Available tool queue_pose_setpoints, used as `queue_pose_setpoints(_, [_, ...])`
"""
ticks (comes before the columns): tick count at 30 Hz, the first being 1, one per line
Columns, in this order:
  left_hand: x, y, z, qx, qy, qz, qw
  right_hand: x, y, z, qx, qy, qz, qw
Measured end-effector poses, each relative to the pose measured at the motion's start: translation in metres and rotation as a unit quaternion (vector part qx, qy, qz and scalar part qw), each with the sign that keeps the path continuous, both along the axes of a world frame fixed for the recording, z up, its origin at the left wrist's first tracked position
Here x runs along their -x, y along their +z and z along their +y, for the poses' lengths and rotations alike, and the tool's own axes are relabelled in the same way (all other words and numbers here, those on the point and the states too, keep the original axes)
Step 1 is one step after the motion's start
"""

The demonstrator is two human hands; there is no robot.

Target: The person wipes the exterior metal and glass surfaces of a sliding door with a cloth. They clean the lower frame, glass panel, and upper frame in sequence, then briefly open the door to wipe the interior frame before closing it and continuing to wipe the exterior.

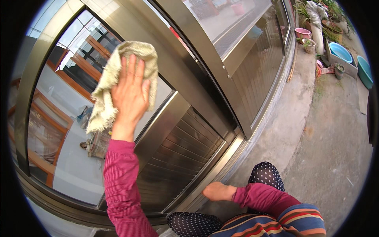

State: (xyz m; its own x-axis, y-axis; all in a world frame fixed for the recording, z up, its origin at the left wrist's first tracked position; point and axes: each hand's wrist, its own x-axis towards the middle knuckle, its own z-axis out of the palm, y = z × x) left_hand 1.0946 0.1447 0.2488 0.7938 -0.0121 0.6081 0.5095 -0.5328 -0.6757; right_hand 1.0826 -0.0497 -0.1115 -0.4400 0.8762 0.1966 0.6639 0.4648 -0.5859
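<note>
My left hand (130, 96) lies flat on a pale yellow-green cloth (102, 103), with its fingers pointing up. It presses the cloth against a metal-framed door, over the glass pane (80, 166) and the edge of its frame (142, 32). The cloth's frayed lower corner hangs to the left of my wrist. Low down near the metal door sill (228, 154), my right hand (217, 191) is curled into a fist, its fingertips hidden. Nothing shows sticking out of it. Below the glass is a ribbed metal panel (180, 139).
Another metal-framed panel (257, 59) stands to the right. A concrete step (284, 97) runs along the doors. Beyond are a pink pot (303, 33), a light blue basin (341, 52), a teal basin (364, 72) and plants (331, 35). My knees in dotted trousers (266, 174) are near the sill.
</note>
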Motion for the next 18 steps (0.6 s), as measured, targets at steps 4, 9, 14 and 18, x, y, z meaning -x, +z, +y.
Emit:
queue_pose_setpoints(4, [0.002,-0.041,0.002,0.080,-0.049,0.024,0.995,-0.001,0.000,-0.001,-0.003,0.007,-0.002,1.000])
queue_pose_setpoints(9, [0.014,-0.088,-0.012,0.239,-0.089,0.079,0.964,-0.002,-0.003,-0.004,-0.004,0.020,-0.014,1.000])
queue_pose_setpoints(14, [0.020,-0.059,-0.001,0.205,-0.124,0.094,0.966,-0.004,-0.004,-0.007,0.026,0.027,-0.052,0.998])
queue_pose_setpoints(18, [0.016,0.025,0.017,0.032,-0.068,0.016,0.997,-0.008,-0.005,-0.004,0.030,0.022,-0.045,0.998])
